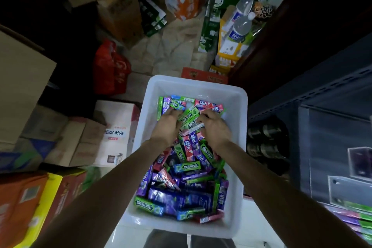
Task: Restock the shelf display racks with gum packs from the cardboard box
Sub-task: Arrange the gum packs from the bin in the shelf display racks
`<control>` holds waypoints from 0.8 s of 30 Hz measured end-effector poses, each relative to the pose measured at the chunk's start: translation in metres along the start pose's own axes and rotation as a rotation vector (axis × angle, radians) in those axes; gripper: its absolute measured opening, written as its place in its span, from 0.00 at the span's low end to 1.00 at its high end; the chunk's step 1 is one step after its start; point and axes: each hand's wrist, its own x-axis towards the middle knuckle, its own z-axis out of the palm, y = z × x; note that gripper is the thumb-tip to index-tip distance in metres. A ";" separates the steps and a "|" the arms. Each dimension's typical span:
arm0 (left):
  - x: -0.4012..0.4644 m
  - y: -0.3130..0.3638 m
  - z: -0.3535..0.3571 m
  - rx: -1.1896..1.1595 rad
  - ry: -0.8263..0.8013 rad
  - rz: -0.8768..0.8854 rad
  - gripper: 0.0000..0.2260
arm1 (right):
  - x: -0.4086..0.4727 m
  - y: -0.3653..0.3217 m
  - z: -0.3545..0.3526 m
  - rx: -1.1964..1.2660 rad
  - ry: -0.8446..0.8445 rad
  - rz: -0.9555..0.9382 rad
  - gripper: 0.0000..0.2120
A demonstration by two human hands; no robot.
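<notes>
A person is looking down from head height into a cluttered, dim stockroom. At far left, brown cardboard cartons (22, 86) are standing in stacks, with a red plastic bag (111, 70) slumping on the floor just beyond them and a white carton printed with Chinese characters (114, 133) sitting just beside the bin. In the centre, a white plastic bin (239, 147) is holding the gum packs (181, 195), a loose jumble of green, purple, blue and red sticks lying at all angles; no cardboard box of gum is showing as such. The left hand (169, 125) is reaching into the far half of the pile, its fingers (174, 112) pressing down among the packs; whether they are closing on one, the view is not showing. The right hand (216, 127) is lying beside it, fingers (203, 117) curling round a green pack (190, 120). The packs are looking light, stiff and glossy, so likely slippery; pinching across the narrow sides, several aligned together, is probably the safest hold. At right, a dark metal shelf unit (314, 94) is standing close to the bin, with clear display racks (342, 187) partly filled along the lower right edge. Water bottles (242, 16) and green cartons (209, 26) are crowding the floor beyond, leaving little room to move.
</notes>
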 end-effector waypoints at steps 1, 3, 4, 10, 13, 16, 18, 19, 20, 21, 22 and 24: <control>0.004 0.001 0.001 -0.021 0.019 -0.035 0.16 | 0.003 0.000 0.000 0.011 0.008 0.002 0.18; 0.009 0.005 0.004 -0.048 0.047 -0.096 0.12 | 0.007 0.002 -0.003 0.024 0.017 0.006 0.19; 0.010 0.008 0.005 -0.050 0.052 -0.116 0.13 | 0.008 0.003 -0.005 0.032 0.014 0.004 0.20; 0.009 0.013 0.011 -0.088 -0.037 -0.185 0.19 | 0.004 0.005 -0.016 0.246 -0.077 0.040 0.23; 0.005 0.012 0.007 -0.137 -0.018 -0.180 0.19 | 0.007 0.002 -0.016 0.319 -0.091 0.071 0.21; -0.002 0.012 0.000 -0.179 0.029 -0.190 0.19 | 0.014 -0.001 -0.013 0.306 -0.086 0.094 0.18; -0.009 0.010 -0.006 -0.212 0.074 -0.196 0.21 | 0.017 -0.002 -0.012 0.310 -0.077 0.095 0.18; -0.013 0.010 -0.009 -0.249 0.086 -0.202 0.22 | 0.017 -0.004 -0.013 0.335 -0.070 0.086 0.18; -0.017 0.010 -0.012 -0.291 0.087 -0.207 0.23 | 0.017 -0.007 -0.015 0.379 -0.059 0.068 0.19; -0.020 0.010 -0.016 -0.325 0.082 -0.208 0.24 | 0.016 -0.010 -0.017 0.438 -0.054 0.053 0.21; -0.023 0.010 -0.020 -0.345 0.073 -0.205 0.25 | 0.015 -0.015 -0.022 0.511 -0.055 0.049 0.22; -0.029 0.010 -0.028 -0.386 0.075 -0.181 0.23 | 0.011 -0.024 -0.031 0.701 -0.049 0.060 0.18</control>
